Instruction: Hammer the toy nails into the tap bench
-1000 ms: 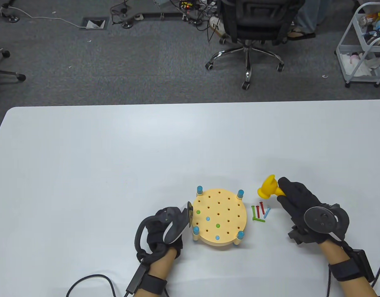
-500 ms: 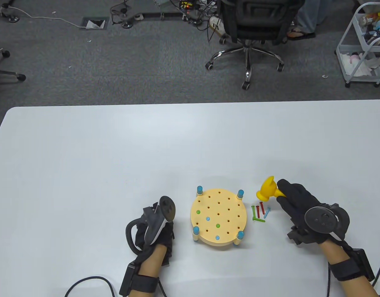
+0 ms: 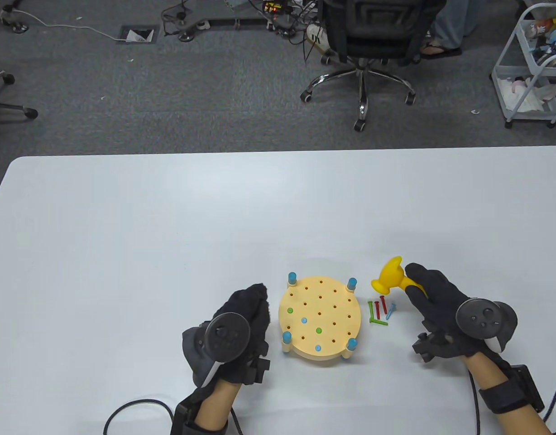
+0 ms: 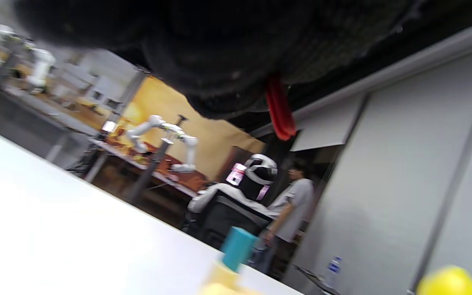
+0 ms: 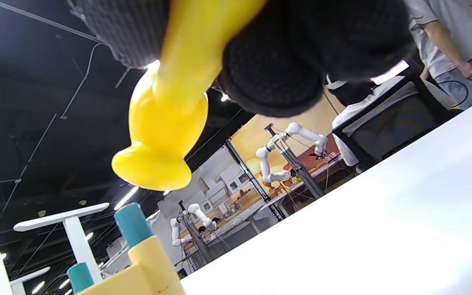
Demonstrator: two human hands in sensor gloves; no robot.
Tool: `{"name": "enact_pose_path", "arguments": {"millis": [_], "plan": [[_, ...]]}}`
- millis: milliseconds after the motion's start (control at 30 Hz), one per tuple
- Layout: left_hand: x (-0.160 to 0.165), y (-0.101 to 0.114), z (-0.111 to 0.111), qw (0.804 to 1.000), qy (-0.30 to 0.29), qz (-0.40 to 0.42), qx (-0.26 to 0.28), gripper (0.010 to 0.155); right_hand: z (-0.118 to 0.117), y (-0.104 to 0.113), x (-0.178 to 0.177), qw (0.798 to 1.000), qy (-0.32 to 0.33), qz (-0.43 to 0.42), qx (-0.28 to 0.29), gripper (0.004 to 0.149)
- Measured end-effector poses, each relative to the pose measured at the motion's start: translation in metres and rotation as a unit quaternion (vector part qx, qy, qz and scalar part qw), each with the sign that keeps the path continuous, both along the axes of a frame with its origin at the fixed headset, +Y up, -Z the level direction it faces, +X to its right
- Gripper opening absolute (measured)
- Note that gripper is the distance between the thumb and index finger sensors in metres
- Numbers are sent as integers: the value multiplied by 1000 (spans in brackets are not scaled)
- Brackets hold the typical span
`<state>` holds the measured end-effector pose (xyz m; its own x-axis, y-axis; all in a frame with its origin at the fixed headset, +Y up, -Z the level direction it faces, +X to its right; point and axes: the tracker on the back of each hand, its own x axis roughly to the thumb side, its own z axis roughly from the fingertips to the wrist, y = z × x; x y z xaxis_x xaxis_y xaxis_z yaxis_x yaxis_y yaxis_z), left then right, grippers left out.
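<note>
The round yellow tap bench (image 3: 332, 312) with teal corner posts stands on the white table near its front edge. Green and blue nail heads (image 3: 318, 330) sit in some of its holes. Several loose red, green and blue nails (image 3: 380, 311) lie just to its right. My left hand (image 3: 255, 299) lies palm down beside the bench's left edge. In the left wrist view its fingers pinch a red nail (image 4: 279, 108). My right hand (image 3: 423, 290) grips the handle of the yellow hammer (image 3: 389, 276), whose head hangs above the loose nails. The hammer also shows in the right wrist view (image 5: 166, 123).
The white table (image 3: 169, 235) stretches far to the left and back. An office chair (image 3: 364, 41) and a wire cart (image 3: 531, 68) stand on the floor beyond it. Glove cables (image 3: 137, 408) trail at the front edge.
My left hand drew back from the bench, then turned palm down and returned beside its left edge. The right hand shifted slightly and the hammer head moved a little left.
</note>
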<state>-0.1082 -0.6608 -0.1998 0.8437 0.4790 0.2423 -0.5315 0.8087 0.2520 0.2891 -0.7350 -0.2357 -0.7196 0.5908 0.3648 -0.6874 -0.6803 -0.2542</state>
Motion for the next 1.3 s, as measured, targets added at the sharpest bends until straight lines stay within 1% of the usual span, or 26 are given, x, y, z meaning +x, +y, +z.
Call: {"name": "enact_pose_path", "arguments": {"millis": [100, 233, 400, 467, 667, 733, 800, 900, 1067, 1133, 1200, 1300], "plan": [[36, -3, -7, 997, -41, -67, -25, 45, 2, -1, -5, 1000, 9, 14, 5, 57], [79, -10, -17, 984, -82, -147, -56, 46, 4, 0, -9, 999, 18, 29, 15, 57], [107, -13, -24, 965, -58, -249, -57, 46, 4, 0, -8, 999, 21, 30, 18, 57], [111, -14, -27, 960, -52, -267, -65, 45, 4, 0, -8, 999, 21, 30, 18, 56], [116, -20, -32, 955, -50, -279, -92, 45, 4, 1, -8, 999, 24, 33, 17, 57], [117, -23, -33, 952, -48, -289, -94, 45, 4, 1, -8, 999, 25, 35, 17, 56], [116, -24, -34, 954, -48, -282, -91, 45, 4, 0, -9, 999, 27, 37, 17, 57], [116, -23, -35, 954, -53, -277, -101, 45, 4, 0, -10, 999, 28, 41, 17, 56], [118, -25, -32, 947, -66, -295, -108, 45, 4, -1, -10, 999, 28, 43, 16, 57], [119, -25, -32, 947, -63, -299, -100, 45, 4, -1, -11, 999, 28, 43, 16, 57], [122, -26, -33, 945, -73, -301, -103, 45, 4, -1, -11, 999, 28, 43, 16, 57], [126, -27, -32, 938, -75, -323, -99, 45, 5, -1, -13, 998, 33, 46, 20, 57]]}}
